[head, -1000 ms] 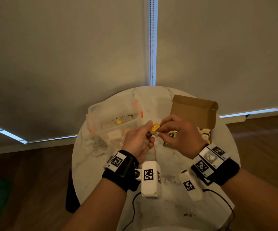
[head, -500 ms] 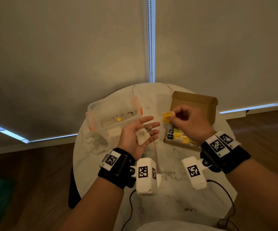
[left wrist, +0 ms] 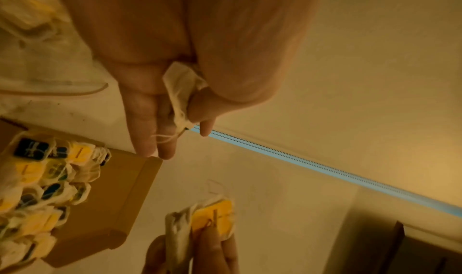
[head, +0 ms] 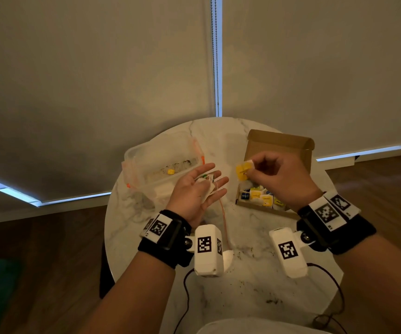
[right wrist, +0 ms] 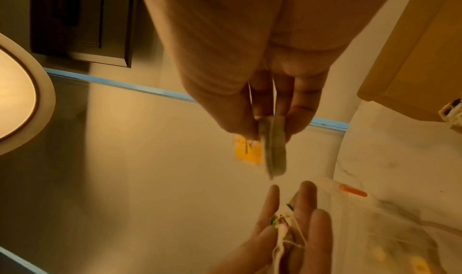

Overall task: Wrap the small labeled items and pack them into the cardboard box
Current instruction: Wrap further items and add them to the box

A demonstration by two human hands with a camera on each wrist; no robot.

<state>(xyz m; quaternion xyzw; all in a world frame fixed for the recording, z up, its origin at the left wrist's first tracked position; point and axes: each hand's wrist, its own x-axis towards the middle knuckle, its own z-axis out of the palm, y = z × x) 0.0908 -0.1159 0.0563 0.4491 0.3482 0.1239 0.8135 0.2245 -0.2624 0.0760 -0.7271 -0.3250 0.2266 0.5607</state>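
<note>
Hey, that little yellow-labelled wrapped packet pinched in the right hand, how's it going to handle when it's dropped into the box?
The small yellow-labelled wrapped packet is probably very light: the right hand holds it by the fingertips alone. It looks flat and soft-edged, so it should lie rather than roll. Its loose white wrapping may well come undone if released carelessly.

bare forearms; black wristbands [head: 164, 239] bearing white square-coded tags; white camera housings [head: 208, 249] with coded markers; dark cables [head: 187, 291].

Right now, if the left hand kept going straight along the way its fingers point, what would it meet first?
Probably the yellow-labeled item pinched by the right hand; the left hand points its straight fingers that way. Depth is unclear, so it might pass below.
</note>
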